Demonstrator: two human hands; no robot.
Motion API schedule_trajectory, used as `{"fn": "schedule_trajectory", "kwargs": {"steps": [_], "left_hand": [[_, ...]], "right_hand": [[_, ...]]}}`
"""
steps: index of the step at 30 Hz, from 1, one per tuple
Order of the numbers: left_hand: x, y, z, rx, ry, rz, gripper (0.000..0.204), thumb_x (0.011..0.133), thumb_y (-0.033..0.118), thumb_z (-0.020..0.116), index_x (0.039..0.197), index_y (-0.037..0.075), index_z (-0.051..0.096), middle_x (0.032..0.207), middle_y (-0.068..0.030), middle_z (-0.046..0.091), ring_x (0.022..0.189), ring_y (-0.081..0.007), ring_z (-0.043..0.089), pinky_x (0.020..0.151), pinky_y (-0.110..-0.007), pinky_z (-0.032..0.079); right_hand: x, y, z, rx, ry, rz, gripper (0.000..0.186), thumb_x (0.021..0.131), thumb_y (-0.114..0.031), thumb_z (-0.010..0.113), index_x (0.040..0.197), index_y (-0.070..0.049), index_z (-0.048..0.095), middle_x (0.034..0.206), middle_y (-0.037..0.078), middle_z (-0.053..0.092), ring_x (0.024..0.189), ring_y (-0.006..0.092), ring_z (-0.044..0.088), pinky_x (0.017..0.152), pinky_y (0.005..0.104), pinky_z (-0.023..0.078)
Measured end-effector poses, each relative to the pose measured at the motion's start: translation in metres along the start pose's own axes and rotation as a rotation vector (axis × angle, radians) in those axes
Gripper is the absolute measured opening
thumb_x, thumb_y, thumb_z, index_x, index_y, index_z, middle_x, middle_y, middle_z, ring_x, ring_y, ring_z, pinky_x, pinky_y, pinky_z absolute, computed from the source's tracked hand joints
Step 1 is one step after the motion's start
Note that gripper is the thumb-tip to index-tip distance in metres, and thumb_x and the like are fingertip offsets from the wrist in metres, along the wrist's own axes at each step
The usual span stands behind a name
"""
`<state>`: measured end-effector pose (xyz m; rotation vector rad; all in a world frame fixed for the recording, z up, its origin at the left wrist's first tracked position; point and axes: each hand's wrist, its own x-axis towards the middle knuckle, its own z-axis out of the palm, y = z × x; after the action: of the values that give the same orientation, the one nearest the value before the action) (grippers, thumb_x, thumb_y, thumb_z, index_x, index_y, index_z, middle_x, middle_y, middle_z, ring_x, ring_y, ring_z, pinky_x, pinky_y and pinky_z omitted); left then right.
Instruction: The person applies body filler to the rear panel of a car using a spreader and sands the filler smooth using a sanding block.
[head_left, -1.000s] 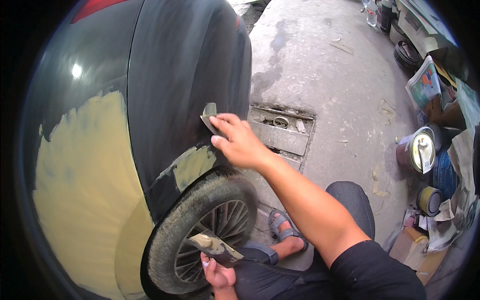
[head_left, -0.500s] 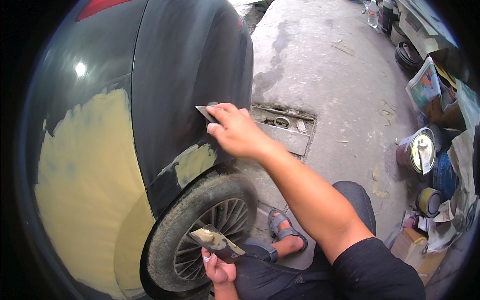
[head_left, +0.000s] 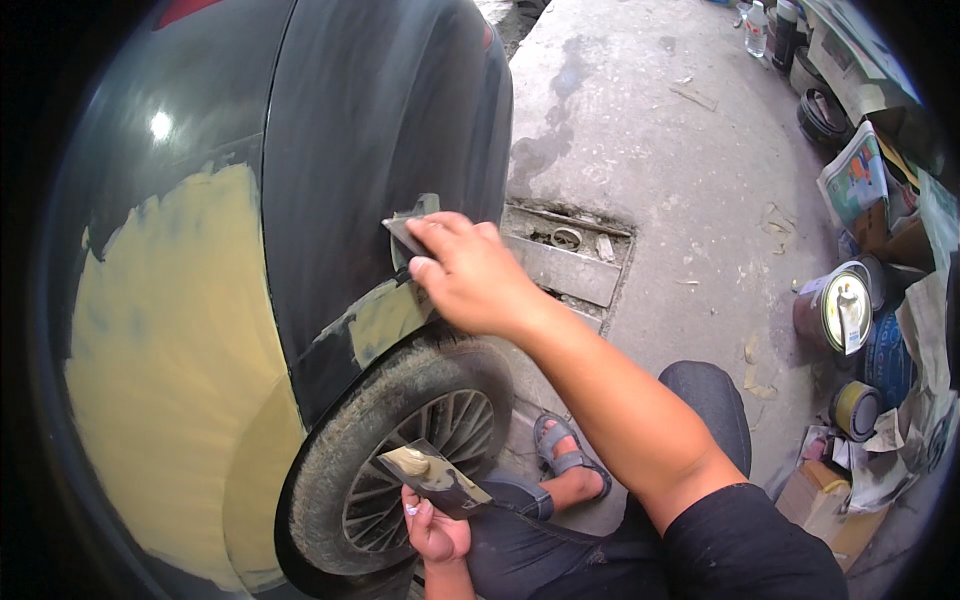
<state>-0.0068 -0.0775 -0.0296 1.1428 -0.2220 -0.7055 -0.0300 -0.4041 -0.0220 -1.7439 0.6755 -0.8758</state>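
- Overall, a dark car body (head_left: 340, 150) fills the left of the view, its side panel curving down to a wheel arch.
- Large tan filler patch (head_left: 170, 380), spread over the panel left of the seam.
- Wheel (head_left: 375, 500), below the arch, partly hidden by the board.
- Small filler patch (head_left: 385, 320), along the arch's upper edge.
- Mixing board (head_left: 455, 493), flat and dark, in front of the wheel, with a mound of filler (head_left: 411, 462) at its far end. Probably light and stiff, its coated face slick; best held by the bare near edge. The left grip (head_left: 437, 530), palm turned up, pinches that edge between thumb and fingers; the fingers beneath are partly hidden.
- Spreader (head_left: 403, 236), a thin blade, apparently against the panel above the arch, beside a greyish smear (head_left: 428, 203). Likely light, somewhat springy, and best taken at its back edge. The right grip (head_left: 470, 275) pinches it there, fingers above, thumb below; back of the hand up, wrist nearly straight, forearm reaching up and leftward from the bent elbow.
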Motion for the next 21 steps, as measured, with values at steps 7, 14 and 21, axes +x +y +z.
{"fn": "schedule_trajectory", "kwargs": {"steps": [7,14,21], "left_hand": [[0.003,0.000,0.000,0.011,0.004,0.018,0.055,0.078,0.007,0.049,0.133,0.000,0.042,0.133,-0.0152,0.050,0.123,-0.0300,0.048,0.107,-0.046,0.036],[-0.002,0.002,0.002,0.046,-0.011,-0.008,0.051,0.079,0.009,0.051,0.130,0.004,0.047,0.130,-0.0122,0.054,0.121,-0.0281,0.051,0.105,-0.044,0.039],[-0.002,0.002,0.004,0.045,-0.007,0.009,0.052,0.078,0.007,0.049,0.129,0.005,0.047,0.131,-0.0126,0.054,0.121,-0.0283,0.051,0.105,-0.045,0.039]], "right_hand": [[-0.049,-0.018,0.037,-0.077,0.003,-0.085,0.048,0.087,-0.023,0.057,0.133,-0.012,0.048,0.136,0.013,0.044,0.111,0.0395,0.047,0.088,0.0541,0.043],[0.000,0.024,-0.003,-0.041,0.036,0.002,0.046,0.090,-0.027,0.052,0.133,-0.011,0.051,0.137,0.012,0.046,0.116,0.0393,0.046,0.098,0.0513,0.041],[-0.032,0.019,0.038,-0.058,0.014,-0.081,0.047,0.090,-0.028,0.055,0.133,-0.012,0.049,0.138,0.013,0.043,0.115,0.0382,0.046,0.094,0.0517,0.042]]}}
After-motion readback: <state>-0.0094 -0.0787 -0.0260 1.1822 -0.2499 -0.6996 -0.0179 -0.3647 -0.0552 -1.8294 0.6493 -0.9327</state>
